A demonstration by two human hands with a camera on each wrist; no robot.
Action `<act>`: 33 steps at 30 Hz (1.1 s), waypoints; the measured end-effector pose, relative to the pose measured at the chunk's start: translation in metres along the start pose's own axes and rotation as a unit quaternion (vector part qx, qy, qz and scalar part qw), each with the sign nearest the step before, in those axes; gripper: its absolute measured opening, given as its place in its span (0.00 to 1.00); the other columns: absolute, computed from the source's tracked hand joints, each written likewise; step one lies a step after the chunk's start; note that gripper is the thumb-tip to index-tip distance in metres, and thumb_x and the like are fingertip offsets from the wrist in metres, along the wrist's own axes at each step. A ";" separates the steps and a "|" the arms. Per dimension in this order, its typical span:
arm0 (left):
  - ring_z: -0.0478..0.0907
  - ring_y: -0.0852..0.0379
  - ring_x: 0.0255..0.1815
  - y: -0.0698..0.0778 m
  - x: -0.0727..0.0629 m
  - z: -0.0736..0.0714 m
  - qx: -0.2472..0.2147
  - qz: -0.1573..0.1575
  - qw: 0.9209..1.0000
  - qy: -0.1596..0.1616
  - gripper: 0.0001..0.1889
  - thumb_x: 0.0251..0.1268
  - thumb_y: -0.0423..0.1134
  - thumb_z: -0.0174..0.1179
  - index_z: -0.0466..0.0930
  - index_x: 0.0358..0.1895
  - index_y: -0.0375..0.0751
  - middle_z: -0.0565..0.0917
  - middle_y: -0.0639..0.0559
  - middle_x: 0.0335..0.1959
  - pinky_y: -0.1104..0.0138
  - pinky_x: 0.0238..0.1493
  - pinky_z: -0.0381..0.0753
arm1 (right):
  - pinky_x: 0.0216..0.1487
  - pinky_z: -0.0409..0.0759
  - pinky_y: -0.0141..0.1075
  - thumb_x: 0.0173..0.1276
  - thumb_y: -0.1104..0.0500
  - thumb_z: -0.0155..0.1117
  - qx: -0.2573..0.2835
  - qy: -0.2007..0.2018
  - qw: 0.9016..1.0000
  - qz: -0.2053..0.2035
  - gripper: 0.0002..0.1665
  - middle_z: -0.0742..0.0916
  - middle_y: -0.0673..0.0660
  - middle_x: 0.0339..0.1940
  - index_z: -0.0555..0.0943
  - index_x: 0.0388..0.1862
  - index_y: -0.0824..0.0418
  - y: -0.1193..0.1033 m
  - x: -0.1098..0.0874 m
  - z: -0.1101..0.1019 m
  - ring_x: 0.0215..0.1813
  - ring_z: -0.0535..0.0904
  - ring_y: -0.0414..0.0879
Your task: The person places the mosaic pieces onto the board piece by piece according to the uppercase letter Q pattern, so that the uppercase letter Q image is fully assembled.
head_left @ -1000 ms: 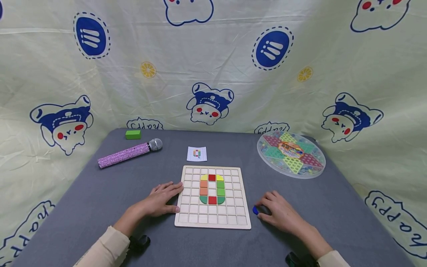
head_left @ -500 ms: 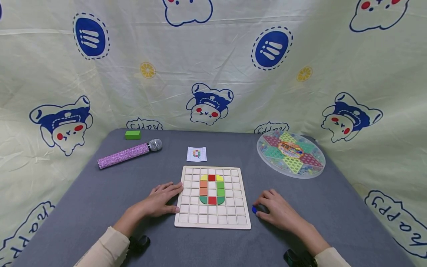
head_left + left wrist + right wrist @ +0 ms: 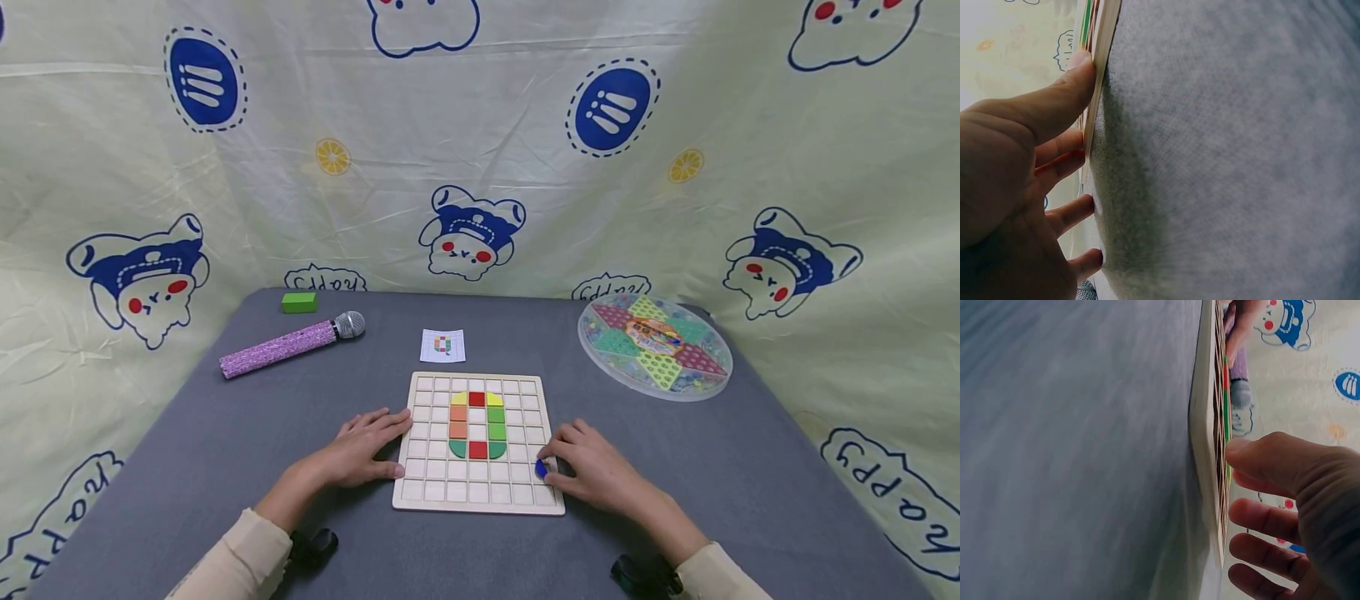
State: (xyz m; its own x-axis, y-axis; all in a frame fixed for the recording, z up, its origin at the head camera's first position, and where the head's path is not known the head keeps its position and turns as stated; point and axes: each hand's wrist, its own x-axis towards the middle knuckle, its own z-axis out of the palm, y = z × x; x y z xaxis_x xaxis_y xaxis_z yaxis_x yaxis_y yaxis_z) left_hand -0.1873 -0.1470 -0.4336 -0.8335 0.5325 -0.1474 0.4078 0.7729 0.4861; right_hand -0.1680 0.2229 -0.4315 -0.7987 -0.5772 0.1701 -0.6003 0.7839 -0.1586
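In the head view a square wooden grid board (image 3: pixel 480 509) lies on the grey cloth. A ring of red, yellow, orange and green tiles (image 3: pixel 497 432) fills some of its squares. My left hand (image 3: pixel 366 450) rests at the board's left edge, fingers extended; in the left wrist view its thumb (image 3: pixel 1079 78) touches the board's side (image 3: pixel 1107 31). Over the board's right edge, my right hand (image 3: pixel 592 471) pinches a small blue tile (image 3: pixel 541 469) between thumb and fingers. From the right wrist camera the blue tile cannot be seen behind the thumb (image 3: pixel 1254 453).
Behind the board lies a small printed card (image 3: pixel 442 346) with a coloured pattern. To the left are a purple glittery microphone (image 3: pixel 285 348) and a green block (image 3: pixel 299 302). A round Chinese checkers set (image 3: pixel 655 346) stands at the back right. A patterned curtain (image 3: pixel 480 125) hangs behind the table.
My right hand has moved left with the blue tile, from the cloth beside the board to above the board's right edge. The left hand and the board have stayed put.
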 end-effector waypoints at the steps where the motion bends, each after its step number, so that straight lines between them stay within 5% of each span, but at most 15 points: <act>1: 0.47 0.38 0.76 0.000 0.000 0.000 0.000 0.000 1.000 0.000 0.38 0.62 0.54 0.59 0.57 0.73 0.44 0.57 0.47 0.75 0.34 0.68 0.44 | 0.38 0.67 0.32 0.57 0.50 0.70 0.003 0.000 1.000 -0.005 0.12 0.79 0.43 0.37 0.84 0.40 0.48 -0.002 0.002 0.001 0.39 0.65 0.37; 14: 0.47 0.38 0.76 0.001 0.000 0.000 -0.002 0.004 1.000 0.000 0.38 0.61 0.53 0.60 0.57 0.72 0.43 0.57 0.47 0.75 0.35 0.68 0.43 | 0.41 0.70 0.33 0.56 0.50 0.70 -0.018 0.017 0.996 -0.087 0.12 0.80 0.45 0.36 0.85 0.39 0.49 -0.029 0.030 0.011 0.40 0.69 0.39; 33: 0.48 0.36 0.75 0.002 -0.003 -0.002 -0.004 0.009 1.000 0.009 0.39 0.61 0.53 0.60 0.58 0.72 0.42 0.58 0.45 0.75 0.34 0.67 0.45 | 0.38 0.67 0.31 0.58 0.51 0.69 -0.036 0.005 0.994 -0.100 0.10 0.81 0.45 0.36 0.86 0.40 0.44 -0.035 0.040 0.011 0.38 0.66 0.38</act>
State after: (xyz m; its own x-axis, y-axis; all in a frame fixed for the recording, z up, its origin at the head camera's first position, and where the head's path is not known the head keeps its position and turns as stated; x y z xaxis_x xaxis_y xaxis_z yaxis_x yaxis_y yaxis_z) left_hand -0.1842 -0.1475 -0.4305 -0.8327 0.5396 -0.1241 0.4190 0.7607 0.4958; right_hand -0.1796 0.1693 -0.4297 -0.6625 -0.7214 0.2016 -0.7425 0.6680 -0.0496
